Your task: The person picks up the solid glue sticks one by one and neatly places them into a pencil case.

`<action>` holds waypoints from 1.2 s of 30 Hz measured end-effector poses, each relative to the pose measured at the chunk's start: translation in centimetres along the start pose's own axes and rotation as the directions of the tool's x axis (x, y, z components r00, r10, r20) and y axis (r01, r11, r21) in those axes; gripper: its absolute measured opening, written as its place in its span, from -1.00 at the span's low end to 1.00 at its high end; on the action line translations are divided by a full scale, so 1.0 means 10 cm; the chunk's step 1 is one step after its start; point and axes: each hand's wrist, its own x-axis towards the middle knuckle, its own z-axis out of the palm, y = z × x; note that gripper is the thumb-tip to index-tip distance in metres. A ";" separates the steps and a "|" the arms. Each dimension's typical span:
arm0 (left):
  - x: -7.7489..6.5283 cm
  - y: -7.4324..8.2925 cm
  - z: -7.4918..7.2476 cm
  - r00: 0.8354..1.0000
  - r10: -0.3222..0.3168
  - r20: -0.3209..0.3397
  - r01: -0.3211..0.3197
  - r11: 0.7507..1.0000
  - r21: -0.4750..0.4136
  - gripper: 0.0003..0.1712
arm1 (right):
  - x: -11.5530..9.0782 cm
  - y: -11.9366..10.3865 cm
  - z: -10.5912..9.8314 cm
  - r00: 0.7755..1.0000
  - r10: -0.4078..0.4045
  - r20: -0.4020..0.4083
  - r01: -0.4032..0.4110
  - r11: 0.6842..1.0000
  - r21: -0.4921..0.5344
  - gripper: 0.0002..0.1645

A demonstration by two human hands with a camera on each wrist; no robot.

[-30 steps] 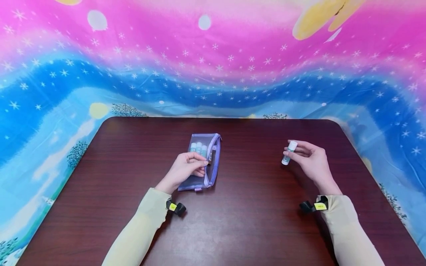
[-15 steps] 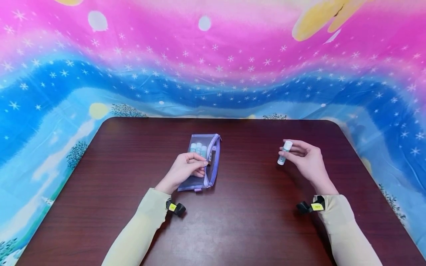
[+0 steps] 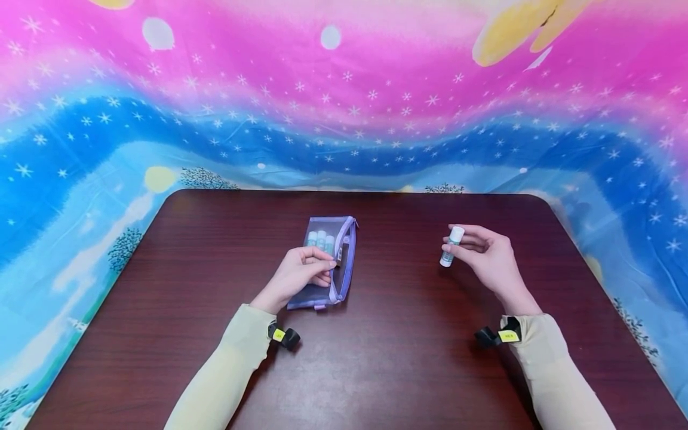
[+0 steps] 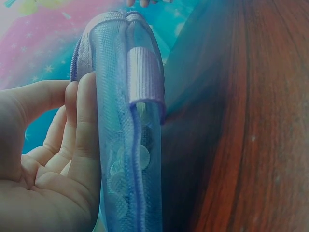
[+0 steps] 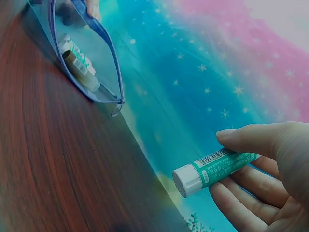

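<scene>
A purple mesh zip pouch [image 3: 348,278] lies on the table, its zipped mouth gaping toward the right. Several white-capped glue sticks [image 3: 321,240] show through its mesh. My left hand [image 3: 298,272] pinches the near edge of that mouth between thumb and fingers; in the left wrist view the pouch [image 4: 113,111] stands beside the fingers. To the right, my right hand [image 3: 491,263] holds a green and white glue stick [image 3: 451,246] above the table, tilted, between thumb and fingers. Inside the pouch, the right wrist view shows a brown-ended tube [image 5: 79,67] beside a glue stick [image 5: 75,50].
The dark wooden table [image 3: 376,370] carries the pouch left of its middle. A colourful cloth [image 3: 344,119] with snowflakes hangs behind and around it. A black wrist camera [image 3: 287,338] sits on the left wrist and another camera [image 3: 489,336] on the right.
My right hand has moved left toward the pouch, carrying the glue stick. The left hand and the pouch have stayed in place.
</scene>
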 end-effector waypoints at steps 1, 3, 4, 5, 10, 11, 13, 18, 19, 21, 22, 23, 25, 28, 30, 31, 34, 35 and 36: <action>0.00 0.00 0.00 1.000 0.000 0.001 0.000 1.000 -0.001 -0.75 | 0.00 -0.01 0.01 1.000 -0.002 0.003 0.002 1.000 0.009 -0.51; 0.00 0.00 0.00 1.000 0.000 0.000 0.000 1.000 -0.002 -0.76 | 0.01 -0.03 0.04 1.000 -0.006 0.010 0.006 1.000 0.025 -0.49; 0.00 0.00 0.00 1.000 0.000 0.000 0.000 1.000 -0.002 -0.76 | 0.02 -0.04 0.06 1.000 -0.010 0.015 0.009 0.999 0.032 -0.49; 0.00 0.00 0.00 1.000 0.001 0.000 -0.001 1.000 -0.001 -0.76 | 0.02 -0.05 0.07 1.000 -0.013 0.021 0.012 0.999 0.037 -0.48; -0.01 0.01 0.00 1.000 0.002 0.001 -0.002 1.000 0.003 -0.75 | 0.04 -0.05 0.14 0.998 -0.027 0.050 0.024 0.998 0.055 -0.46; 0.00 0.01 0.01 1.000 0.003 0.001 -0.003 1.000 0.003 -0.75 | 0.04 -0.05 0.15 0.998 -0.028 0.056 0.024 0.998 0.060 -0.46; -0.01 0.01 0.01 1.000 0.003 0.001 -0.003 1.000 0.004 -0.75 | 0.04 -0.05 0.19 0.997 -0.031 0.066 0.027 0.997 0.071 -0.45; -0.01 0.01 0.01 1.000 0.004 0.002 -0.004 1.000 0.004 -0.75 | 0.04 -0.06 0.28 0.995 -0.034 0.094 0.026 0.996 0.085 -0.45; -0.01 0.01 0.01 1.000 0.004 0.003 -0.004 1.000 0.005 -0.74 | 0.04 -0.06 0.30 0.995 -0.030 0.100 0.022 0.996 0.083 -0.46; -0.01 0.02 0.01 1.000 -0.002 0.000 0.002 1.000 0.003 -0.76 | 0.03 -0.06 0.33 0.993 -0.021 0.115 0.012 0.997 0.079 -0.46; -0.01 0.02 0.01 1.000 -0.002 0.001 0.002 1.000 0.003 -0.76 | 0.03 -0.05 0.35 0.992 -0.018 0.122 0.008 0.997 0.078 -0.46; -0.01 0.02 0.01 1.000 0.000 0.001 0.000 1.000 0.003 -0.76 | 0.03 -0.04 0.36 0.991 -0.015 0.129 0.006 0.997 0.077 -0.47; -0.01 0.01 0.01 1.000 -0.001 0.001 0.001 1.000 0.003 -0.76 | 0.03 -0.03 0.40 0.990 -0.014 0.140 0.003 0.997 0.081 -0.47; -0.01 0.01 0.01 1.000 -0.003 0.000 0.003 1.000 0.003 -0.75 | 0.03 -0.01 0.44 0.988 -0.023 0.153 0.009 0.996 0.091 -0.48; -0.01 0.00 0.00 1.000 -0.006 -0.001 0.006 1.000 0.004 -0.74 | 0.02 -0.02 0.47 0.987 -0.024 0.160 0.009 0.996 0.094 -0.48; 0.00 0.00 0.00 1.000 -0.008 -0.003 0.008 1.000 0.004 -0.74 | 0.02 -0.02 0.48 0.986 -0.023 0.163 0.007 0.995 0.097 -0.48; 0.00 0.00 0.00 1.000 -0.006 -0.002 0.006 1.000 0.009 -0.74 | 0.01 -0.03 0.51 0.985 -0.017 0.174 0.000 0.995 0.097 -0.48; 0.00 0.00 0.00 1.000 -0.004 -0.001 0.004 1.000 0.010 -0.74 | 0.00 -0.04 0.52 0.984 -0.016 0.177 -0.001 0.995 0.095 -0.48; 0.00 -0.01 0.00 1.000 -0.002 -0.002 0.002 1.000 0.011 -0.75 | 0.00 -0.04 0.53 0.984 -0.014 0.180 -0.003 0.996 0.094 -0.48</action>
